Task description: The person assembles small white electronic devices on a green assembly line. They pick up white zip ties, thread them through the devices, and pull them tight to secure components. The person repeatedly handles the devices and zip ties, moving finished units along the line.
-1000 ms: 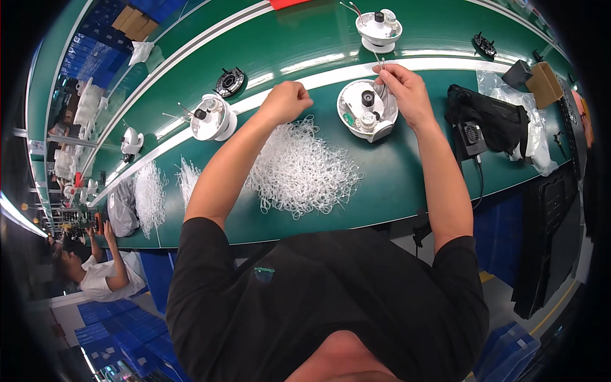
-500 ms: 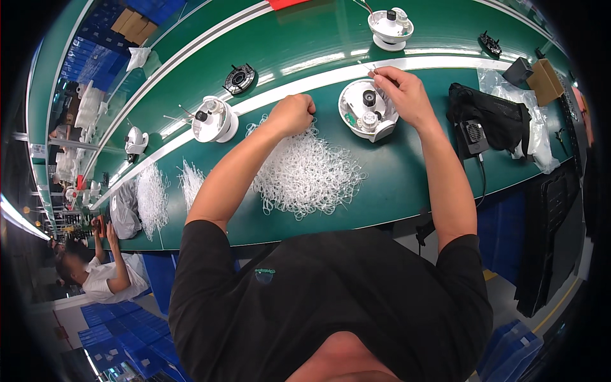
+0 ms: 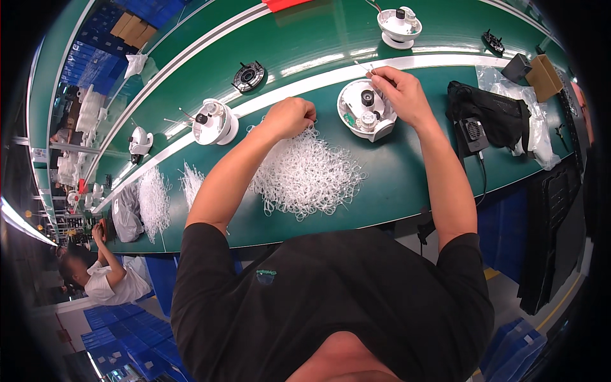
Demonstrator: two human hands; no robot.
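Note:
My left hand (image 3: 290,118) is closed in a pinch at the far edge of a pile of small looped white cable ties (image 3: 312,172); what its fingertips hold is hidden. To the right sits an open round white camera housing (image 3: 358,121) with a black lens and a bit of green circuit board. Above its far right rim, my right hand (image 3: 401,92) pinches thin wires (image 3: 365,66), whose light tips stick out to the left of the fingers.
A second white housing (image 3: 213,121) stands left of my left hand. Across the white rail, a conveyor carries a black ring part (image 3: 249,76) and another white unit (image 3: 399,28). At right lie a black bag (image 3: 487,118) and an open cardboard box (image 3: 545,77). A co-worker (image 3: 114,277) sits far left.
The black ring and the white units on the conveyor have shifted right. My hands stay almost in place, both still pinched. The co-worker's hands have come closer together.

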